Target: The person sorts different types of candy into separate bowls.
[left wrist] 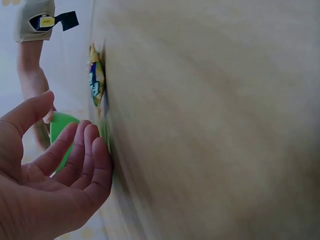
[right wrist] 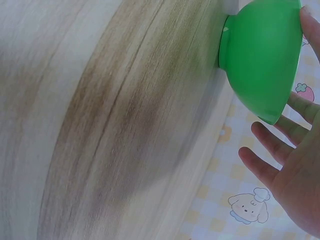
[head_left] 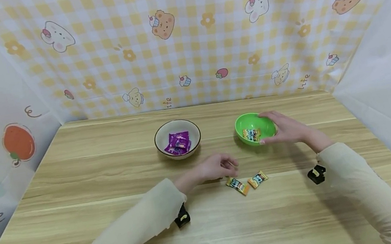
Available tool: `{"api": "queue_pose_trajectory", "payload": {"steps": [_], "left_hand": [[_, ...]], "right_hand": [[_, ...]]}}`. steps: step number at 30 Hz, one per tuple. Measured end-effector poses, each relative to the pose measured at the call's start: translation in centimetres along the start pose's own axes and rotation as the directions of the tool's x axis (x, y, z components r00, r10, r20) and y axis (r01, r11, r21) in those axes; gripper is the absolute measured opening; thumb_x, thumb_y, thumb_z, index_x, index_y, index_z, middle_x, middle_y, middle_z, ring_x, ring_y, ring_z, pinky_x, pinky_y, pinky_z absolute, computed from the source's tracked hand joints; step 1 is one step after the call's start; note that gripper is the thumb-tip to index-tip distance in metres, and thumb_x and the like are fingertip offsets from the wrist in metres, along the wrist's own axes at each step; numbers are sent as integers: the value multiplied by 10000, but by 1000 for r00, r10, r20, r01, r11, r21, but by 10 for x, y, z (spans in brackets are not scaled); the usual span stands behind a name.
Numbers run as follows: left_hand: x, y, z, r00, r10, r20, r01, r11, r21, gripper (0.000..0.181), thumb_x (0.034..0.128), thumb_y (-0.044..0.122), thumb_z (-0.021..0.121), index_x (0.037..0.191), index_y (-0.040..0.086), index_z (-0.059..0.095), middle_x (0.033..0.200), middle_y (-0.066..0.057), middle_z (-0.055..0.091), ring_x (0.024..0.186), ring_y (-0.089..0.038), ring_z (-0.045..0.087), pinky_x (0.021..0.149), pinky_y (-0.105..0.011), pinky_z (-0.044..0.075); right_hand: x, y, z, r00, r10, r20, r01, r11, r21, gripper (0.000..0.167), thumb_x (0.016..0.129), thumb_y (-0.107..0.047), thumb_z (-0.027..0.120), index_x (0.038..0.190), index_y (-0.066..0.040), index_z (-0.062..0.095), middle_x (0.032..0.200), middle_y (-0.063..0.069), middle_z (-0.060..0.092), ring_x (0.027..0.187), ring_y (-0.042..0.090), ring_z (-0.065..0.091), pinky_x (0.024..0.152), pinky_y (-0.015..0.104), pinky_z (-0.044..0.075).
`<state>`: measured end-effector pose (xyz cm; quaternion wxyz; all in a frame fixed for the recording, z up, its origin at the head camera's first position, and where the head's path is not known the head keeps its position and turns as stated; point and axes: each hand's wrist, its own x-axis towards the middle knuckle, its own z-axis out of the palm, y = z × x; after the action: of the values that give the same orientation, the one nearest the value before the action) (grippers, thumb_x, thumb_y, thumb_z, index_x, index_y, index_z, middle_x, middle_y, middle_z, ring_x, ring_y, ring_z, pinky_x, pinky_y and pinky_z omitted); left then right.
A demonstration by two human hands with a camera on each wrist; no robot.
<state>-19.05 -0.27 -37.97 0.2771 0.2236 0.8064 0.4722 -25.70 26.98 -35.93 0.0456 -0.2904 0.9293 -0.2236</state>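
My right hand (head_left: 286,128) holds the green bowl (head_left: 245,121) at its right side, thumb on the near rim and fingers at the far rim. The right wrist view shows the bowl's outer wall (right wrist: 265,60), with the other fingers spread off it. Yellow snack packets (head_left: 251,135) lie inside the bowl. Two more stay on the table, a left packet (head_left: 238,186) and a right packet (head_left: 257,179). Just behind the left one hovers my left hand (head_left: 219,166), its fingers loosely bent and nothing in them (left wrist: 65,175).
A white bowl with a dark rim (head_left: 159,138) stands left of the green bowl, with several purple packets (head_left: 178,142) in it. The wooden table (head_left: 76,192) ends at a checked cloth backdrop (head_left: 192,54). Black devices are strapped at both wrists.
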Motion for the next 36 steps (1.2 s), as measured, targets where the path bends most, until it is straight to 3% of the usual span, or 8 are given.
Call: {"api": "queue_pose_trajectory", "payload": {"steps": [9, 16, 19, 23, 28, 31, 36], "left_hand": [[0, -5, 10, 997, 73, 40, -75, 995, 68, 246, 729, 37, 707, 949, -4, 603, 769, 2, 594, 714, -69, 541, 653, -173, 441], [-3, -5, 16, 991, 129, 32, -133, 979, 153, 245, 710, 43, 724, 921, 5, 604, 786, -24, 582, 699, -56, 502, 651, -169, 423], [-4, -5, 18, 987, 152, 45, -158, 959, 233, 236, 701, 44, 726, 903, 25, 605, 775, -6, 568, 694, -59, 491, 651, -168, 413], [-5, -5, 20, 980, 187, 70, -200, 916, 349, 215, 697, 57, 728, 873, 58, 604, 729, 14, 542, 663, -52, 457, 638, -166, 384], [-7, -5, 20, 975, 208, 73, -219, 888, 405, 216, 696, 73, 734, 862, 72, 596, 680, 11, 523, 614, -51, 427, 604, -177, 360], [-7, -5, 20, 978, 201, 60, -208, 894, 398, 200, 694, 61, 730, 841, 82, 595, 668, 26, 515, 603, -51, 432, 592, -176, 365], [-8, -6, 20, 983, 181, 30, -180, 925, 333, 159, 698, 18, 708, 786, 93, 599, 660, 49, 531, 589, -51, 473, 587, -172, 399]], "right_hand": [[1, 0, -1, 1000, 3, 2, -3, 1000, 4, 883, 678, -437, 727, 1323, 5, 316, 1285, 244, 341, 1155, 381, 337, 925, 530, 287], [1, 1, -1, 1000, 6, -2, -6, 1000, 2, 887, 676, -448, 725, 1325, -2, 317, 1288, 240, 339, 1152, 380, 342, 923, 531, 290], [0, 2, 0, 1000, 7, -1, -7, 1000, 1, 893, 675, -451, 724, 1328, -2, 314, 1290, 241, 337, 1154, 382, 341, 924, 534, 287], [0, 2, 0, 1000, 5, 0, -5, 1000, 2, 892, 676, -447, 725, 1329, -1, 312, 1291, 242, 336, 1157, 383, 337, 926, 534, 283], [0, 2, 1, 1000, 2, -2, -2, 1000, 4, 891, 674, -448, 726, 1327, 0, 316, 1286, 242, 340, 1153, 380, 341, 926, 531, 285], [0, 1, 1, 1000, 0, -1, 0, 1000, 5, 895, 673, -451, 726, 1328, 0, 315, 1284, 242, 340, 1149, 380, 345, 923, 531, 288], [0, 1, 1, 1000, 5, 1, -6, 1000, 5, 895, 674, -451, 725, 1329, -2, 314, 1286, 239, 339, 1149, 377, 346, 924, 528, 290]]}}
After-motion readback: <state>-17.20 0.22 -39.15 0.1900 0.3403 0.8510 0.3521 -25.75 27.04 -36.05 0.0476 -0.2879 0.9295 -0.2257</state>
